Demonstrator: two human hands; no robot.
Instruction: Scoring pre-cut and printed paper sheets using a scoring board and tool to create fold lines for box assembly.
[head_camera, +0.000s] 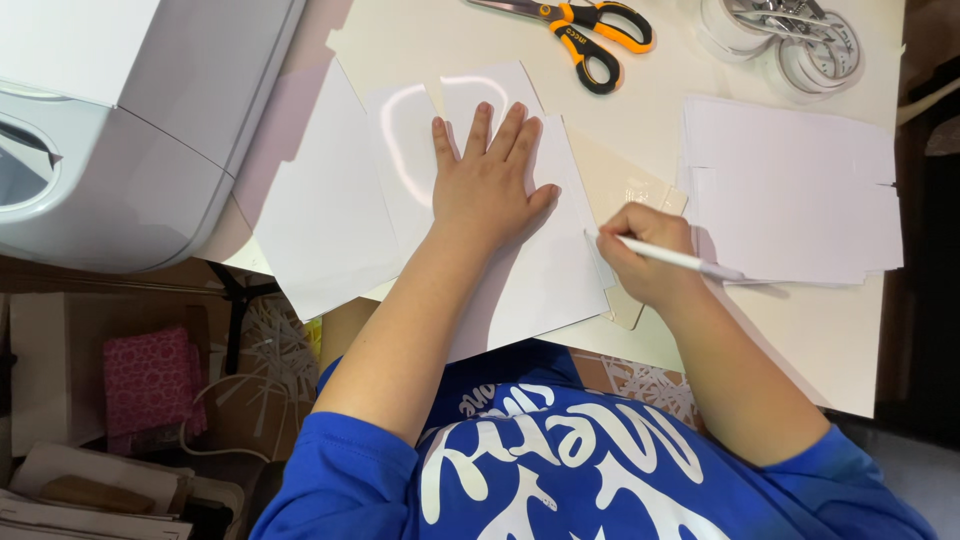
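My left hand (487, 180) lies flat, fingers spread, pressing on a glossy white card sheet (545, 275) in the middle of the table. My right hand (645, 255) grips a white pen (675, 258), whose tip touches the sheet's right edge. A clear plastic ruler or template (640, 195) lies partly under the sheet beside my right hand. More white sheets (325, 205) overlap to the left of the pressed one.
Orange-and-black scissors (585, 30) lie at the table's far edge. Clear tape rolls (800, 45) sit at the far right. A stack of white paper (790, 190) lies right of my hand. A grey-white machine (120, 120) fills the left. Boxes and pink cloth (150, 385) sit below.
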